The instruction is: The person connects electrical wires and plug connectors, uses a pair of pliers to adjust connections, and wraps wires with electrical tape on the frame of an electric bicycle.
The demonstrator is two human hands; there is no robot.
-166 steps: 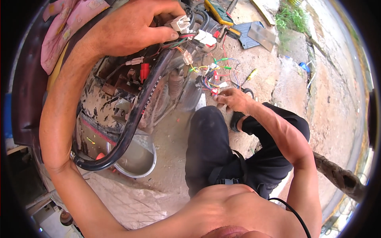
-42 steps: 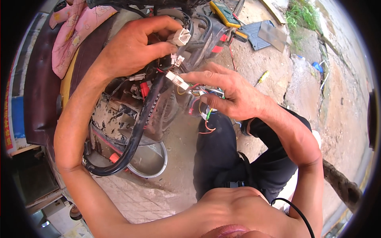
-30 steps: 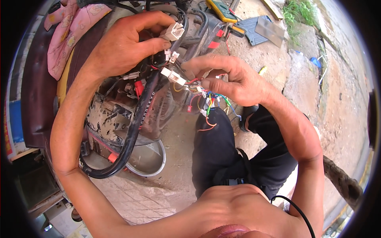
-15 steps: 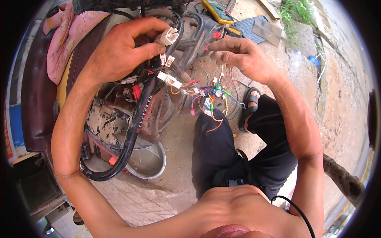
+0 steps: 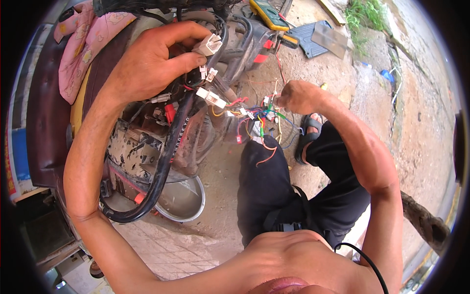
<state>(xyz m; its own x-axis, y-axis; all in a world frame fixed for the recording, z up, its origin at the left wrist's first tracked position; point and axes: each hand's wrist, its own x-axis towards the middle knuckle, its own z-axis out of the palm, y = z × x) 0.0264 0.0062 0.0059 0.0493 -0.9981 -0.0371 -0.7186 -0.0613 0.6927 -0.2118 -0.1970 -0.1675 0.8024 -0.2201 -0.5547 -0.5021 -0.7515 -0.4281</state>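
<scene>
My left hand pinches a white plastic connector between thumb and fingers, above a black tubular frame bar. Smaller white connectors hang just below it on coloured wires. My right hand is closed beside a tangle of wires and plugs over my knee. A thin red wire runs down to its fingers. What lies inside that grip is hidden.
A yellow-green multimeter rests at the top, next to a dark grey panel. A metal basin stands under the frame. The vehicle's maroon seat carries a pink cloth. My sandalled foot is on the ground.
My right hand has moved down and toward me, from near the red reflectors to the wire tangle, and its fingers have closed. My left hand has stayed almost still with the connector.
</scene>
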